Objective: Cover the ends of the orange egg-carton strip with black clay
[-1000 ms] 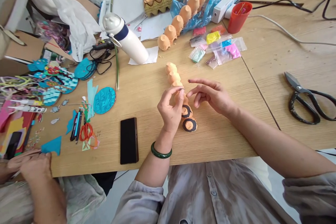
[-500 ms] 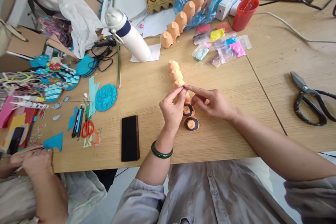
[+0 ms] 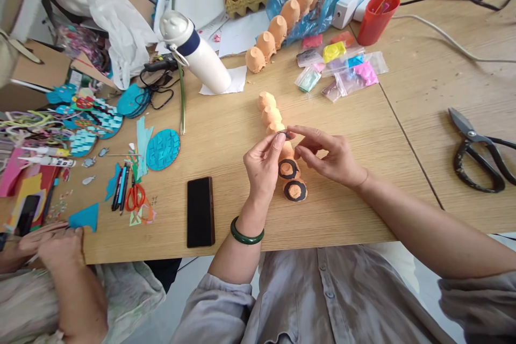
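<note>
A row of orange egg-carton cups [image 3: 271,116] lies on the wooden table [image 3: 346,134]. Its two nearest cups [image 3: 295,190] carry black rings. My left hand [image 3: 263,168], with a green bangle on the wrist, pinches a small dark piece [image 3: 287,134] between thumb and forefinger just above the row. My right hand [image 3: 328,153] meets it from the right, its thumb and forefinger pinched on the same dark piece. Both hands hover over the middle cups of the row.
A black phone [image 3: 200,212] lies left of my hands; large black scissors [image 3: 475,151] lie far right. Behind are a white bottle [image 3: 195,52], more carton cups [image 3: 282,24], small colour bags [image 3: 342,70] and a red cup [image 3: 375,18]. Another person's hands [image 3: 52,247] work at the lower left among blue paper scraps.
My right hand, open a second ago, has come in to meet the left and now pinches the small dark piece with it. The ringed cups are more exposed.
</note>
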Demonstrator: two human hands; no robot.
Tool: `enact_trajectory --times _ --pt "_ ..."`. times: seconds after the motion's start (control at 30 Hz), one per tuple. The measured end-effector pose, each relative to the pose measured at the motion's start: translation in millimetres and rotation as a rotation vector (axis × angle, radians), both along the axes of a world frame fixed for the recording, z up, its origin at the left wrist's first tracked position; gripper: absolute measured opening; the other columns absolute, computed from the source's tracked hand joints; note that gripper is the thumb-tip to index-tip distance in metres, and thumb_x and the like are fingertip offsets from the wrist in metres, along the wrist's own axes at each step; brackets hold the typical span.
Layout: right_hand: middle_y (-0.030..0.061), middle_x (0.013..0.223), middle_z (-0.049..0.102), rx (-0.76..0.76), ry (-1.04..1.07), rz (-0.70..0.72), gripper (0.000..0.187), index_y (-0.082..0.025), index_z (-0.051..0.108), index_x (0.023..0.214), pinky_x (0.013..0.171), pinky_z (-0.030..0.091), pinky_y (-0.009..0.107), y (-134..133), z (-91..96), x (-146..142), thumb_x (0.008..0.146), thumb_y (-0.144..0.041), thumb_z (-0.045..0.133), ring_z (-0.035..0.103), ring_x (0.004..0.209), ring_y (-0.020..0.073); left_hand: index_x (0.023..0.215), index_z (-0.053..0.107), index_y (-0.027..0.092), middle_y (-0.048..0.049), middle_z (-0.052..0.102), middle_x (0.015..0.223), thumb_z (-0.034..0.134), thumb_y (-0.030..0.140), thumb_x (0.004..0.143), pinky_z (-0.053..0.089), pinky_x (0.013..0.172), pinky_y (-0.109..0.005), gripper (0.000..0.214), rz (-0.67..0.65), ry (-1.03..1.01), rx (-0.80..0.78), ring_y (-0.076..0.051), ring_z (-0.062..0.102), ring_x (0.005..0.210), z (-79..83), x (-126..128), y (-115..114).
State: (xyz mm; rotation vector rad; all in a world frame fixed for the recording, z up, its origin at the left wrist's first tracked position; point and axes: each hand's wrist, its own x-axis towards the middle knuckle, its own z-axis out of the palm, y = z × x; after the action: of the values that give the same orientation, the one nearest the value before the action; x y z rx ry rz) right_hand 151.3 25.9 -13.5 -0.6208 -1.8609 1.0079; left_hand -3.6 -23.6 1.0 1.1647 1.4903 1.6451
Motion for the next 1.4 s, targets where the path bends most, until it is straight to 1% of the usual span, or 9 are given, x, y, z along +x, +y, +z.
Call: enact_trajectory --times 0.17,0.27,0.37,0.47,0.6,0.77,1.07,1.3,1.4 --pt "0.0032 0.089 0.08 0.12 -0.042 -0.143 0.031 -0.02 0.071 0.129 0.058 0.057 0.024 -1 -1.5 0 0.1 -0.029 0.066 0.067 0.06 0.0114 0.095 0.083 0.024 -0.0043 0.085 0.098 0.069 0.05 0.097 0.063 0.096 -0.036 0.03 -0.078 0.071 0.003 -0.02 0.08 0.097 3.4 3 -4" --pt "0.0033 0.089 0.082 0.191 -0.094 -0.23 0.02 -0.024 0.076 0.116 0.057 0.056 0.026 -1 -0.4 2 0.101 -0.032 0.065 0.065 0.056 0.012 0.096 0.083 0.023 -0.0038 0.084 0.095 0.068 0.053 0.097 0.065 0.089 -0.034 0.034 -0.07 0.117 -0.004 -0.02 0.08 0.094 3.7 4 -7" --pt "0.0043 0.086 0.083 0.21 -0.114 -0.283 0.016 -0.025 0.079 0.105 0.057 0.056 0.027 -2 3.1 3 0.101 -0.034 0.066 0.065 0.056 0.0132 0.098 0.083 0.023 -0.0028 0.084 0.092 0.069 0.049 0.097 0.064 0.084 -0.03 0.03 -0.078 0.162 0.008 -0.018 0.079 0.09 2.7 4 -10" --pt "0.0038 0.081 0.081 0.164 -0.077 -0.28 0.016 -0.024 0.078 0.101 0.056 0.055 0.027 -4 7.6 3 0.102 -0.034 0.065 0.064 0.054 0.0129 0.102 0.082 0.023 -0.003 0.083 0.1 0.067 0.038 0.1 0.062 0.088 -0.029 0.022 -0.11 0.252 0.065 -0.017 0.079 0.094 2.2 2 -11" --pt "0.0019 0.076 0.076 0.059 0.02 -0.273 0.015 -0.022 0.075 0.101 0.055 0.055 0.024 -7 10.1 2 0.103 -0.033 0.065 0.064 0.055 0.0109 0.104 0.08 0.021 -0.0055 0.083 0.104 0.065 0.026 0.101 0.061 0.093 -0.03 0.017 -0.13 0.462 0.216 -0.017 0.078 0.101 2.7 0 -8" --pt "0.0026 0.078 0.075 0.016 0.002 -0.241 0.021 -0.021 0.075 0.1 0.055 0.056 0.024 -7 9.2 1 0.103 -0.038 0.064 0.065 0.057 0.0111 0.103 0.079 0.02 -0.0057 0.083 0.101 0.065 0.025 0.1 0.061 0.092 -0.031 0.016 -0.069 0.618 0.262 -0.018 0.077 0.098 2.7 -2 -5" --pt "0.0022 0.079 0.076 -0.025 0.016 -0.236 0.018 -0.021 0.076 0.103 0.056 0.055 0.024 -6 8.7 1 0.102 -0.035 0.064 0.062 0.055 0.01 0.118 0.078 0.021 -0.0071 0.083 0.113 0.061 0.024 0.101 0.061 0.1 -0.038 0.024 0.009 0.657 0.245 -0.02 0.077 0.11 2.6 1 -7" --pt "0.0041 0.085 0.079 0.024 -0.032 -0.204 0.017 -0.022 0.077 0.102 0.058 0.056 0.026 -6 6.7 1 0.102 -0.032 0.063 0.064 0.057 0.0114 0.109 0.08 0.022 -0.0052 0.084 0.105 0.07 0.026 0.098 0.063 0.094 -0.034 0.015 -0.006 0.677 0.295 -0.018 0.078 0.103 -4.5 0 -5" --pt "0.0027 0.08 0.075 0.006 -0.012 -0.18 0.02 -0.02 0.075 0.111 0.058 0.054 0.024 -6 6.8 1 0.103 -0.032 0.062 0.061 0.055 0.01 0.101 0.081 0.023 -0.0036 0.083 0.099 0.07 0.028 0.099 0.063 0.092 -0.032 0.012 0.011 0.649 0.259 -0.017 0.078 0.098 -4.5 0 -5"
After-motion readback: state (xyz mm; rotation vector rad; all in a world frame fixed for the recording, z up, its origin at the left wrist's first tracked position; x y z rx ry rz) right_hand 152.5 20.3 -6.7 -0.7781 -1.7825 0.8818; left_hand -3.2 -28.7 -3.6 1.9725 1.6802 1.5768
